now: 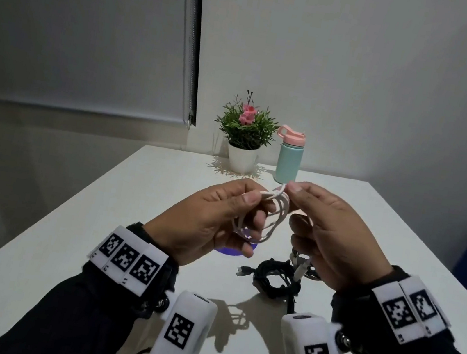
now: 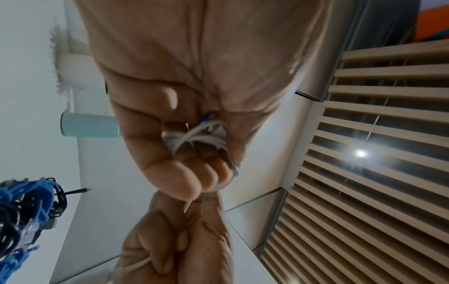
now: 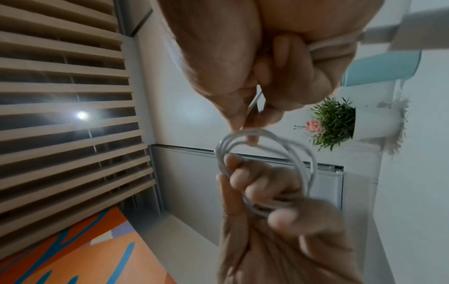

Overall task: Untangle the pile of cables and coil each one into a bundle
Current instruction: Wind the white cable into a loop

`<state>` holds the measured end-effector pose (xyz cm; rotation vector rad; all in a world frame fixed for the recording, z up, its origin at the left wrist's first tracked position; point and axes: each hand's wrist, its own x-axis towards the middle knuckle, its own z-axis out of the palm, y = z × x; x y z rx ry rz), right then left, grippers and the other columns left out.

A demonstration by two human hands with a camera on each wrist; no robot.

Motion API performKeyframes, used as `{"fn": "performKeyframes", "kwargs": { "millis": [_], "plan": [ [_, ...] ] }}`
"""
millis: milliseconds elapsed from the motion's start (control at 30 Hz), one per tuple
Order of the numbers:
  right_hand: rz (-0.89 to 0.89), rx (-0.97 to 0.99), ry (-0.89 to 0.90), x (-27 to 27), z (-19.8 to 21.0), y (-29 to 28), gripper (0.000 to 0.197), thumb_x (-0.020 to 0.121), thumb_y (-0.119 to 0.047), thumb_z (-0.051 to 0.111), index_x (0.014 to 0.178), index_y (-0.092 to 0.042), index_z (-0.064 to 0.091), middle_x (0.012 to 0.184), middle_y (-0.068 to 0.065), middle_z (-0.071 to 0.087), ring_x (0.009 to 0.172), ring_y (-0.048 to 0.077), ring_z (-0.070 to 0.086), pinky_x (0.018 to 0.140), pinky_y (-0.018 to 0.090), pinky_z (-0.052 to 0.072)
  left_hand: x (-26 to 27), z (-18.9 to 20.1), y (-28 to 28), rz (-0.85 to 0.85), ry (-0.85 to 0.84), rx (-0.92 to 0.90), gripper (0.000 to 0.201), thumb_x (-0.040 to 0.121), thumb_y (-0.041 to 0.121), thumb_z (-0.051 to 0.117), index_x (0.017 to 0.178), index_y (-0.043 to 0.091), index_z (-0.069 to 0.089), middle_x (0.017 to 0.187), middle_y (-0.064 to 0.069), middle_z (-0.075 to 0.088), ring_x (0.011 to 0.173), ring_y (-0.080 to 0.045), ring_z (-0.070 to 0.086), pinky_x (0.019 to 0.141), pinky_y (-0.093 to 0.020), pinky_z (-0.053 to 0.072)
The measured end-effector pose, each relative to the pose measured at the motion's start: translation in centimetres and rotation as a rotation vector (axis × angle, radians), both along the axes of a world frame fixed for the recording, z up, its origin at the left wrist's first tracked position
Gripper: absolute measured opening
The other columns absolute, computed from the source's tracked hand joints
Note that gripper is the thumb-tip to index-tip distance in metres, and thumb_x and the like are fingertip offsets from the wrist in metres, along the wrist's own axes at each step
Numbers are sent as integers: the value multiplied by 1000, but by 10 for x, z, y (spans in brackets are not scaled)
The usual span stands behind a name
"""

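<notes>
White table (image 1: 97, 216) (grey wall (image 1: 364, 75) behind).

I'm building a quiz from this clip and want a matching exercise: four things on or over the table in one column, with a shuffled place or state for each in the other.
Things:
1. white cable
2. black cable bundle
3. water bottle
4. potted plant

Places or states:
A. far edge, left of its neighbour
B. coiled, lying on the table
C. looped, held by both hands
D. far edge, pink lid

Pairs: 1-C, 2-B, 3-D, 4-A
</notes>
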<state>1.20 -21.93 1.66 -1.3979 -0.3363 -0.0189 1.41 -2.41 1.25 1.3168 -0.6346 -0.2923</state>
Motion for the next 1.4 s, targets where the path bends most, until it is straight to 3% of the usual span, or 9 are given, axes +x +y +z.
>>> {"fn": "performKeyframes", "kwargs": {
  "millis": [167, 367, 600, 733, 867, 967, 1067, 1233, 1400],
  "plan": [
    [-9, 38, 6, 0, 1, -2, 25, 97, -29, 57, 103, -11, 72, 89, 6, 56, 52, 7, 30, 41, 16, 27, 1, -2, -3, 54, -5, 3, 25, 94, 28, 59, 112, 14, 69, 88, -4, 65, 87, -15, 64, 67, -27, 57],
    [-249, -272, -258, -4, 0, 6, 28, 102, -32, 47, 84, -18, 62, 60, -2, 56, 47, 6, 42, 46, 24, 34, -4, -5, -10, -5, 8, 39, 16, 98, 15, 51, 107, 9, 62, 91, -9, 67, 100, -26, 68, 74, -40, 60],
    [-359, -593, -480, -5, -3, 12, 24, 100, -34, 50, 81, -22, 59, 63, -7, 61, 58, 6, 53, 54, 20, 42, -8, -1, -18, 49, 65, 103, 17, 89, 21, 53, 91, 5, 55, 66, -5, 45, 60, -22, 55, 62, -38, 54],
    [-225, -310, -241, 3, -2, -1, 15, 99, -19, 56, 91, -11, 66, 50, -11, 57, 42, 5, 43, 41, 18, 35, -6, -2, -21, 187, -25, 69, 12, 89, 21, 48, 84, 11, 44, 68, -2, 30, 57, -17, 33, 54, -29, 29],
    [96, -117, 114, 4, -1, -7, 12, 82, -7, 57, 80, -13, 67, 56, 0, 43, 46, 13, 13, 42, 19, 13, -2, -7, -20, 312, -263, 228, 13, 92, 28, 48, 99, 17, 47, 64, 2, 49, 55, -11, 40, 54, -22, 36],
    [188, -143, 144, 6, -2, -11, 9, 77, -13, 62, 73, -16, 69, 70, 14, 44, 48, 13, 13, 40, 17, 15, -1, -7, -18, 295, -341, 270, 20, 95, 28, 49, 114, 28, 51, 68, 1, 61, 63, -15, 50, 60, -26, 44],
    [144, -155, 153, 7, -5, -12, 15, 88, -14, 67, 73, -17, 69, 64, 10, 51, 43, 11, 22, 39, 16, 22, -2, -9, -19, 286, -357, 280, 14, 98, 28, 46, 99, 24, 60, 79, -9, 63, 68, -22, 51, 61, -32, 44],
    [-473, -401, -372, 2, -1, -1, 10, 91, -23, 66, 100, -26, 68, 93, -7, 65, 75, 5, 57, 66, 16, 43, 6, -12, -20, 516, -271, 287, 18, 99, 27, 45, 85, 16, 49, 61, 7, 50, 55, -9, 45, 51, -20, 40],
    [-255, -759, -634, -23, 8, 15, 12, 88, -40, 68, 89, -33, 77, 73, -10, 64, 67, 5, 57, 57, 12, 38, 9, -10, -17, 637, -154, 227, 20, 97, 17, 46, 77, 17, 43, 54, 10, 45, 51, -11, 41, 47, -23, 36]
  ]
}}
